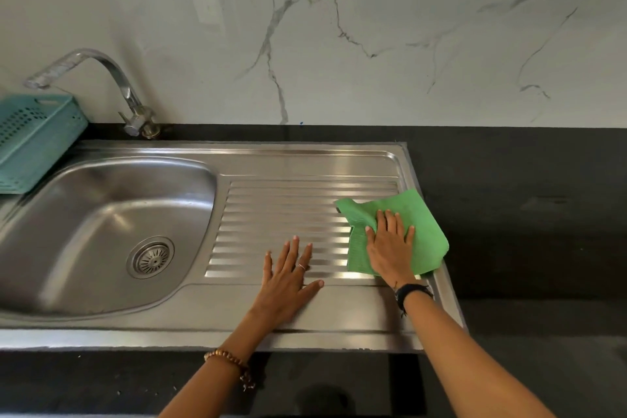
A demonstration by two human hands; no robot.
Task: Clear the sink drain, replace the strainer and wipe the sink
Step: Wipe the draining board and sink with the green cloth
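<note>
Green cloth (420, 234) flat under right hand (390, 248), fingers straight, pressing, not gripping. Unwiped ribs of drainboard (281, 214) run sideways, left of cloth. Left hand (288, 275) flat, holding nothing, beside it. Strainer (151, 258) sits in drain, far left.

My right hand (390, 248) lies flat on the green cloth (425, 231) and hides its middle; the cloth in turn covers the drainboard ribs (281, 224) under it and the steel rim at its far-right corner. My left hand (288, 276) covers the near ends of a few ribs. Far to the left of both hands, the sink bowl (101, 214) runs out of the picture at its left side, and the teal basket (37, 139) beyond it is cut off too. Both my forearms leave the bottom edge. The slots of the strainer (151, 257) are too fine to count
</note>
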